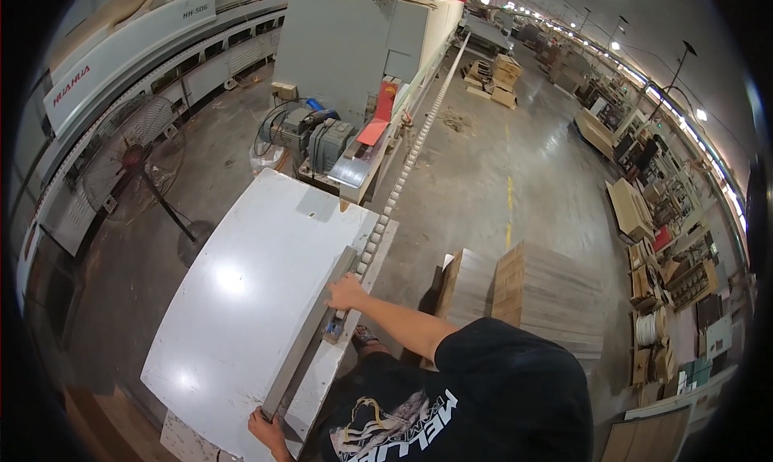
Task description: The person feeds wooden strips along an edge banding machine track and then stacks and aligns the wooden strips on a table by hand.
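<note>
A long, narrow grey-brown board strip (302,341) lies along the near side of a white table (233,277). My right hand (347,292) is closed over the strip toward its far end, beside the row of conveyor rollers. At the strip's near end, my left hand (267,431) grips it, with the thumb and fingers around the end. The strip's underside is hidden. A small blue-and-metal fitting (332,330) sits on the table edge just below my right hand.
Past the table stands a large grey machine (354,51) with motors (328,144) and a red guard (378,114). Conveyor rollers (394,192) run along its side. Stacked boards (535,293) stand behind me on the right. A floor fan (133,160) is at the left.
</note>
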### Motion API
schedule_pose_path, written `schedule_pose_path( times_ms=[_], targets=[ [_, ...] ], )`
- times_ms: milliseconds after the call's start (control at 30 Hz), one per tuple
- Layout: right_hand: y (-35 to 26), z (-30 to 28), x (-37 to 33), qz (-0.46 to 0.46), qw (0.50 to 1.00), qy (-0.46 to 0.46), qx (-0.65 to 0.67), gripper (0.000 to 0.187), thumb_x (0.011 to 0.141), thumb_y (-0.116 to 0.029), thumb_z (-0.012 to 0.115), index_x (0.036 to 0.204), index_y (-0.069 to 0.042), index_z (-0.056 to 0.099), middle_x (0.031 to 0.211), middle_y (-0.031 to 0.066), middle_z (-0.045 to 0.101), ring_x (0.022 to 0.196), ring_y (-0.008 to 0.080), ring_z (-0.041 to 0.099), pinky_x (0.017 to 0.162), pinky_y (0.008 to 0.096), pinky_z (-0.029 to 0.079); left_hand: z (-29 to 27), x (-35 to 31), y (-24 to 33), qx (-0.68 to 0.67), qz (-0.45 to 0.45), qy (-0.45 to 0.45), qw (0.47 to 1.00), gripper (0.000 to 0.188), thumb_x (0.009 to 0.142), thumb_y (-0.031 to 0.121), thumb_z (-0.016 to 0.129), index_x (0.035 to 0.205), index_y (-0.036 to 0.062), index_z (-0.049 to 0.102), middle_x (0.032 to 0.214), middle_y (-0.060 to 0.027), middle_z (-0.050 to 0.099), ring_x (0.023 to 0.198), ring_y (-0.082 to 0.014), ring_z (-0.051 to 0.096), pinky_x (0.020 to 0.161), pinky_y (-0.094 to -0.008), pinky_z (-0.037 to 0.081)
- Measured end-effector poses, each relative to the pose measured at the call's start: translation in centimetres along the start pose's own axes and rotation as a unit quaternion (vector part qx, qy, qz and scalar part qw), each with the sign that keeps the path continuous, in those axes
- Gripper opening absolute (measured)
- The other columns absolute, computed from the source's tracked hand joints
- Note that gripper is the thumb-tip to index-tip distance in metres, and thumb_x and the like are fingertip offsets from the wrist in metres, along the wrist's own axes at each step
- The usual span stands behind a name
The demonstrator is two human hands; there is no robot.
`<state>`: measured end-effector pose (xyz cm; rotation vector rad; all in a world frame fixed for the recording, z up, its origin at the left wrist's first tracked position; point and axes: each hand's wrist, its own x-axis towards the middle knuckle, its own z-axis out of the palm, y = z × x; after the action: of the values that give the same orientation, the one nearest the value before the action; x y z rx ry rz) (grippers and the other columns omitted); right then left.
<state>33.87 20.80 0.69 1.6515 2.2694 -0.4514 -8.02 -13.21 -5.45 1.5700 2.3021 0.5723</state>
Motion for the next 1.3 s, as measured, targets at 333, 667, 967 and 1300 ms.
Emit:
schedule_pose_path(
  times_ms=[333, 667, 967, 1300],
  targets=[
    [-0.1, -1.4, -0.9, 0.01, 1.0, -0.023, 0.008, 0.091, 0.092, -0.068, 0.06, 0.16, -0.009, 0.044, 0.098, 0.0162, 0.077, 0.1, 0.0315, 0.072, 0.099, 0.0438, 0.038, 2.2, 4.4, 7.4, 0.008, 0.057, -0.039, 0.998, 0.065, 0.069, 0.035, 0.093, 0.123, 0.0057, 0.072, 0.115, -0.0156, 0.071, 0.115, -0.0358, 0.061, 0.117, -0.054, 0.031],
    [-0.4, -0.9, -0.1, 0.005, 1.0, 0.001, -0.001, 0.092, 0.089, -0.066, 0.063, 0.16, -0.011, 0.045, 0.095, 0.0157, 0.078, 0.096, 0.0313, 0.073, 0.097, 0.0438, 0.039, 5.6, 8.0, 11.3, 0.034, 0.166, -0.006, 0.986, 0.06, 0.076, 0.045, 0.087, 0.124, 0.013, 0.073, 0.105, -0.013, 0.069, 0.104, -0.0334, 0.063, 0.111, -0.0491, 0.038],
    [-0.5, -0.4, -0.3, 0.008, 1.0, 0.018, 0.014, 0.088, 0.087, -0.063, 0.066, 0.157, -0.014, 0.049, 0.102, 0.0178, 0.078, 0.102, 0.0322, 0.073, 0.099, 0.0448, 0.04, 6.8, 7.7, 10.3, 0.042, 0.191, 0.033, 0.98, 0.06, 0.073, 0.047, 0.089, 0.121, 0.0141, 0.074, 0.099, -0.0127, 0.067, 0.097, -0.0331, 0.063, 0.105, -0.0488, 0.042],
    [-0.7, -0.4, -0.4, 0.004, 0.999, 0.027, 0.023, 0.079, 0.086, -0.055, 0.064, 0.154, -0.017, 0.055, 0.104, 0.0162, 0.078, 0.102, 0.0315, 0.073, 0.1, 0.0458, 0.04, 6.4, 7.3, 10.8, 0.029, 0.188, 0.051, 0.98, 0.058, 0.07, 0.049, 0.089, 0.114, 0.0141, 0.077, 0.095, -0.0118, 0.068, 0.094, -0.0331, 0.063, 0.098, -0.0473, 0.044]
  ],
)
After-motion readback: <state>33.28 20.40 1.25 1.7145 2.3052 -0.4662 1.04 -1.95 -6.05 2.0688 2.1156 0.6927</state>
